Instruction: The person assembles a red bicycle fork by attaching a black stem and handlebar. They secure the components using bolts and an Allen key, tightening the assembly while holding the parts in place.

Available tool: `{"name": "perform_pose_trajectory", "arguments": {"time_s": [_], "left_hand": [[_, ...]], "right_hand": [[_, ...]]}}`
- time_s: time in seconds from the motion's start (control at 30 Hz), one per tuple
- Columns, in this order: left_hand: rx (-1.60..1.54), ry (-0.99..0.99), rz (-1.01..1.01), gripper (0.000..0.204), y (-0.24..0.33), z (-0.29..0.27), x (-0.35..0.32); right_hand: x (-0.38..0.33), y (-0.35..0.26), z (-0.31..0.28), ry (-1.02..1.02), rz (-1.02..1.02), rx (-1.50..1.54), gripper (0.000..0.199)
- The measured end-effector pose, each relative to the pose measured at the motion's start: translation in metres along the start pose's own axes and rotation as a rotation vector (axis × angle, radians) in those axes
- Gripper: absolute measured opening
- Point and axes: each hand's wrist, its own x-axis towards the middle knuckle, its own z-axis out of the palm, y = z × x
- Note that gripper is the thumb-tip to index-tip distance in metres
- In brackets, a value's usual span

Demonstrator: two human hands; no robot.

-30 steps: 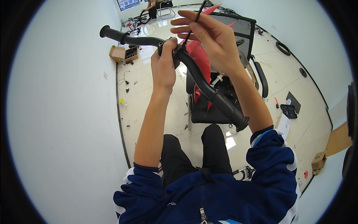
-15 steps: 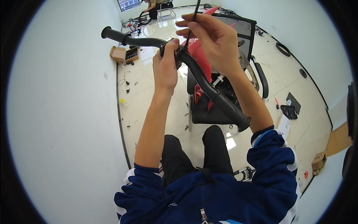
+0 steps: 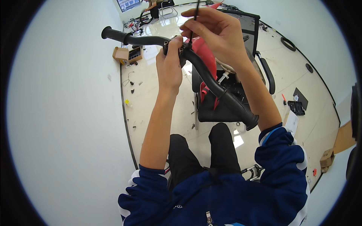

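Observation:
A black handlebar with ribbed grips at both ends hangs at a slant in front of me. My left hand is closed around the stem clamp at the bar's middle, thumb on top near its bolts. Between the thumb and fingers of my right hand is a thin black rod, possibly a hex key. It stands nearly upright, and its lower end meets the right side of the clamp. Its top runs out of the picture. Whether the tip sits in a bolt is too small to tell.
Beneath the bar is a chair with a black armrest, bearing a red piece. An open cardboard box lies by the left wall. On the right are a tyre and a black tool case. Another person works far off.
My right fingers have shifted slightly on the rod, and its lower end remains at the clamp. The whole view has moved a little; my left hand keeps its hold.

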Motion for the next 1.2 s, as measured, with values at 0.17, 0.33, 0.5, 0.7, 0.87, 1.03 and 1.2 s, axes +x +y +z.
{"name": "perform_pose_trajectory", "arguments": {"time_s": [0.17,0.33,0.5,0.7,0.87,1.03,1.2], "left_hand": [[0.073,-0.005,0.018,0.036,-0.005,-0.006,0.006],[0.148,-0.013,0.057,0.038,-0.009,-0.006,0.007],[0.143,-0.029,0.045,0.036,-0.007,-0.006,0.006],[-0.015,0.029,0.004,0.033,-0.001,-0.002,0.001],[0.004,0.001,0.014,0.033,-0.001,-0.002,0.001],[0.013,-0.007,0.000,0.032,0.000,-0.004,-0.001],[-0.028,0.025,-0.009,0.033,0.001,-0.003,0.000]], "right_hand": [[-0.003,-0.010,-0.004,-0.099,0.015,0.090,0.020],[-0.008,-0.011,-0.013,-0.068,0.045,-0.174,0.017],[-0.005,-0.007,-0.005,-0.016,-0.047,-0.113,0.018],[-0.006,-0.009,0.002,-0.043,0.023,0.137,0.021],[-0.006,-0.005,-0.012,-0.039,-0.015,-0.136,0.025],[-0.002,-0.003,-0.004,0.004,-0.058,-0.142,0.027],[-0.005,-0.014,0.008,0.047,0.010,0.208,0.021]]}}
